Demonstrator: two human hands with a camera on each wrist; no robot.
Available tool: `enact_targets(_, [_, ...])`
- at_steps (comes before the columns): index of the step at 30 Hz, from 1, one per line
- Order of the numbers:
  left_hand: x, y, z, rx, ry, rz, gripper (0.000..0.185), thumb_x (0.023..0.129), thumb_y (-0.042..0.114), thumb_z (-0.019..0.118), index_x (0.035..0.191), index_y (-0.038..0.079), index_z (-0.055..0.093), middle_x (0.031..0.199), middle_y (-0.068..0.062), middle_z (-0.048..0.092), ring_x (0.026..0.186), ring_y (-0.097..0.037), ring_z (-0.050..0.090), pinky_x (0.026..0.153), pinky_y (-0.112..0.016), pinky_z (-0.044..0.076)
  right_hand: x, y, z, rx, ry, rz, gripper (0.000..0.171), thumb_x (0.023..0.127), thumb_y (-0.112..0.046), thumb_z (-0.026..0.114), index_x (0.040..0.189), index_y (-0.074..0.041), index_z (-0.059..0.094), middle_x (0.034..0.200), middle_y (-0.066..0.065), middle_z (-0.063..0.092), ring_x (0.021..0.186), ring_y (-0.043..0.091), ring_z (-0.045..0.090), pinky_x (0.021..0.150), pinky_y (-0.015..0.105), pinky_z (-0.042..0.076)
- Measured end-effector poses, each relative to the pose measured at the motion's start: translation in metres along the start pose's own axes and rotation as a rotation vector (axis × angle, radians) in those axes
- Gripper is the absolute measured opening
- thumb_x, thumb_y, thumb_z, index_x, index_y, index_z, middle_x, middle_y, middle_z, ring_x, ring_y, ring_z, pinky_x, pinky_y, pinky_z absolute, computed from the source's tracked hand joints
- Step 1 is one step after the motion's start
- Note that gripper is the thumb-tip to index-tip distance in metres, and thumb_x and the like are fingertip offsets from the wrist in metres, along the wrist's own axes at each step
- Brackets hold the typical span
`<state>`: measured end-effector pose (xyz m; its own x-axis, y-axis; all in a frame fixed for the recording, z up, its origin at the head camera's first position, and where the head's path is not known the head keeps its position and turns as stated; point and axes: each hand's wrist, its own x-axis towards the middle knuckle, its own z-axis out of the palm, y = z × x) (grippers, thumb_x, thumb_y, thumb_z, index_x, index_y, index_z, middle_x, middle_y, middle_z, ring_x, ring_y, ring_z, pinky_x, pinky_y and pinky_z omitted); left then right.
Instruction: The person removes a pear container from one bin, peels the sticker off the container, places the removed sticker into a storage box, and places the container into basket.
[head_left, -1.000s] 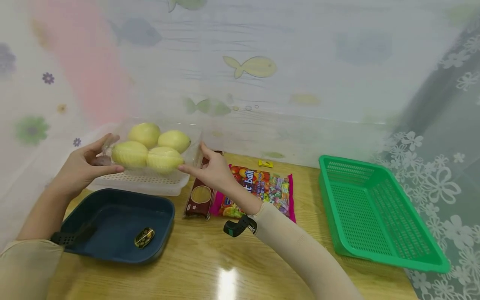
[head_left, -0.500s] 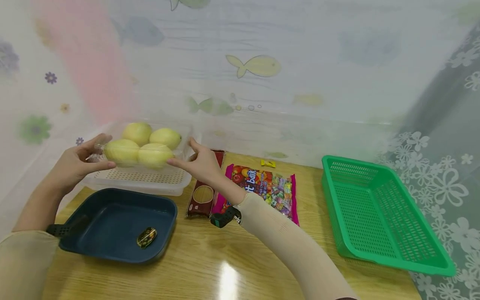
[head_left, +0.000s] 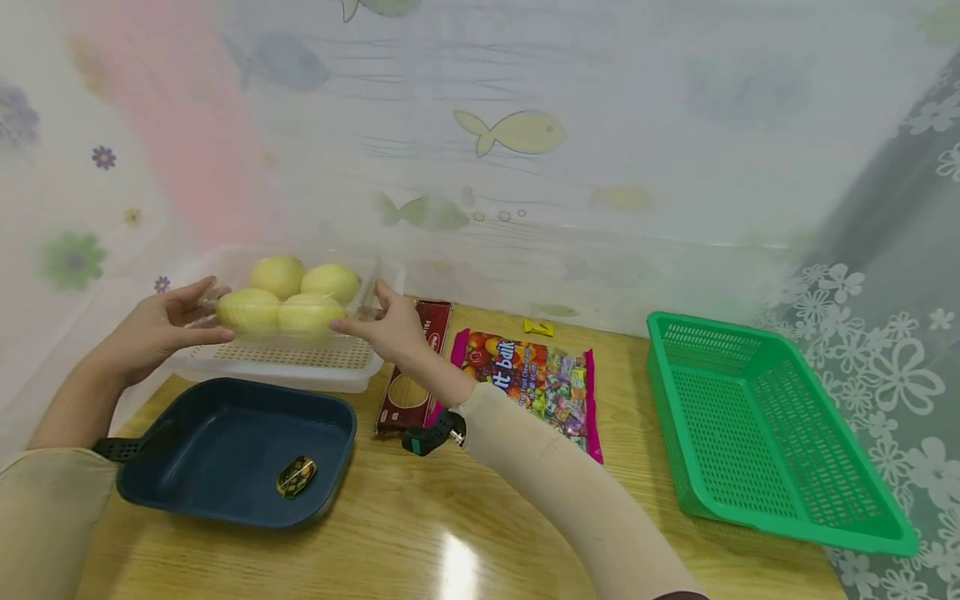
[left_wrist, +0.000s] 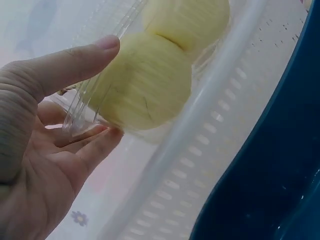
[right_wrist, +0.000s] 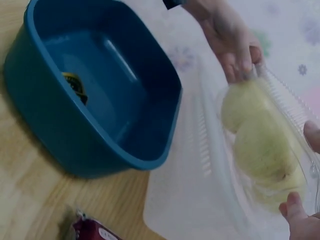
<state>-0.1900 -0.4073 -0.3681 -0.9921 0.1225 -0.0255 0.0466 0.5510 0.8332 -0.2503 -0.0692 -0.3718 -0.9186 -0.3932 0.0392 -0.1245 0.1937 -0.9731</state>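
A clear plastic pack of several pale yellow, pear-like fruits [head_left: 311, 315] lies between my two hands, inside the rim of the white perforated basket [head_left: 348, 381]. My left hand [head_left: 159, 332] grips its left end, thumb on top and fingers beneath, as the left wrist view shows with the clear plastic [left_wrist: 80, 117] between them. At the opposite end, my right hand [head_left: 397, 327] holds the pack by its edge. The right wrist view has the fruits [right_wrist: 262, 145] low against the basket's wall; part of my right hand is cut off there.
In front of the white basket stands a dark blue basin [head_left: 225, 433] holding a small gold-and-black item [head_left: 296, 477]. A brown-red biscuit pack [head_left: 405, 387] and a pink-edged candy bag [head_left: 525, 375] lie to the right. Beyond is a yellow wrapped candy [head_left: 538, 327]; a green basket [head_left: 738, 450] stands far right.
Both hands have carried the fruit pack left, then slightly down into the white basket. The right forearm has shifted left, uncovering more of the biscuit pack and candy bag.
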Motion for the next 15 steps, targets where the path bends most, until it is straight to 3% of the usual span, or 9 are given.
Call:
enact_targets(6, [0.003,-0.009,-0.001,-0.01,-0.001,-0.004,0.096,0.106,0.016,0.068,0.171,0.014,-0.003,0.177,-0.018,0.011,0.16,-0.031,0.027,0.092,-0.001,0.041,0.002,0.002,0.014,0.058,0.04,0.061,0.106,0.086,-0.025,0.092,0.17,-0.015,0.027,0.171,0.0,0.036,0.139,0.017,0.059,0.108,0.037,0.053])
enact_targets(11, [0.008,-0.013,-0.004,0.004,-0.007,-0.017,0.096,0.106,0.019,0.069,0.171,0.011,0.0,0.177,-0.016,0.012,0.161,-0.031,0.025,0.091,-0.001,0.041,0.003,0.001,0.023,0.029,0.069,0.094,0.104,0.087,-0.024,0.091,0.169,-0.016,0.028,0.172,-0.001,0.035,0.143,0.02,0.055,0.106,0.036,0.055])
enact_targets(15, [0.01,-0.017,-0.005,-0.009,-0.018,-0.003,0.095,0.105,0.014,0.069,0.17,0.006,0.001,0.176,-0.022,0.011,0.152,-0.007,0.037,0.09,-0.002,0.044,0.004,0.001,0.028,0.006,0.078,0.104,0.103,0.088,-0.021,0.09,0.169,-0.014,0.027,0.173,-0.001,0.03,0.144,0.021,0.054,0.107,0.034,0.054])
